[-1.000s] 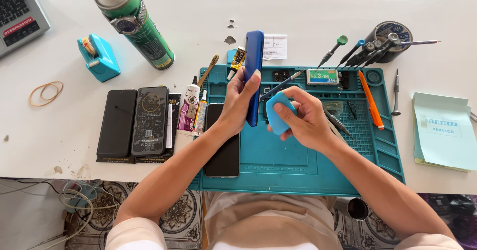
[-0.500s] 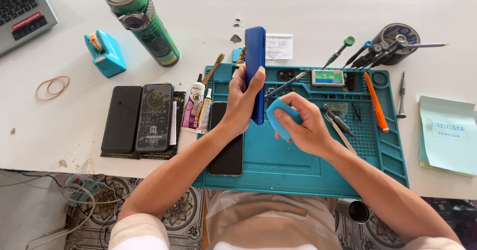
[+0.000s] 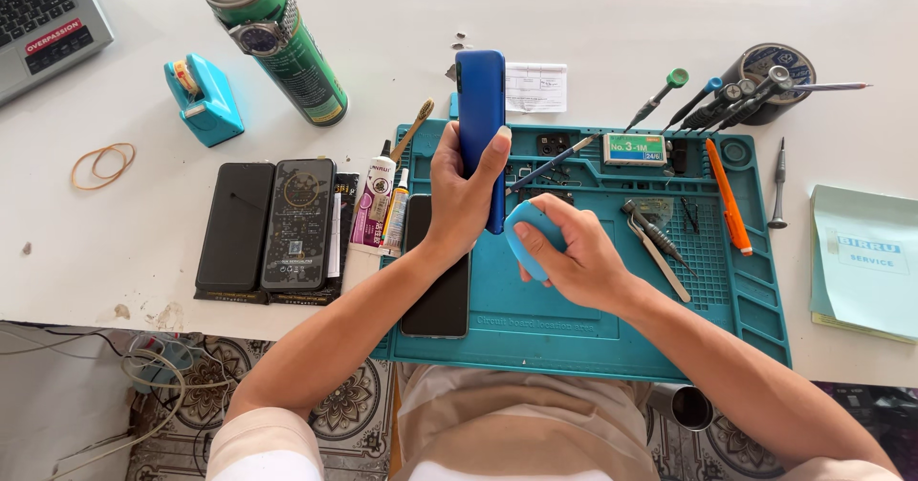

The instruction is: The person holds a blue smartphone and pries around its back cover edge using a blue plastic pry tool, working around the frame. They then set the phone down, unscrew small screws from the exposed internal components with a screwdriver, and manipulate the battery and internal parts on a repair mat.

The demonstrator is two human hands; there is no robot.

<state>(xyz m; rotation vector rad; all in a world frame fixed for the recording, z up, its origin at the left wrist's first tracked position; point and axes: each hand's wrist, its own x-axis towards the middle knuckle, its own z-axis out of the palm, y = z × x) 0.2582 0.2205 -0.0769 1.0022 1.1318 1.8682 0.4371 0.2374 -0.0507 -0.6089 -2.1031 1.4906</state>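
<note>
We see the work mat [image 3: 612, 328] at the table's near edge. Our left hand [image 3: 459, 199] holds a phone [image 3: 480, 108] upright over its far-left corner; our right hand [image 3: 574, 256] grips a pad [image 3: 521, 237] just right. Two phones [image 3: 268, 223] lie left of the mat, a spray can [image 3: 277, 41] behind them, a tool cup [image 3: 775, 70] far right.

My left hand [image 3: 459, 199] holds a blue phone [image 3: 481, 118] standing on its edge over the teal mat [image 3: 612, 318]. My right hand [image 3: 574, 256] grips a small blue pad [image 3: 521, 242] just beside the phone. Two dark phones [image 3: 273, 223] lie left of the mat on the white worktop [image 3: 622, 12].
</note>
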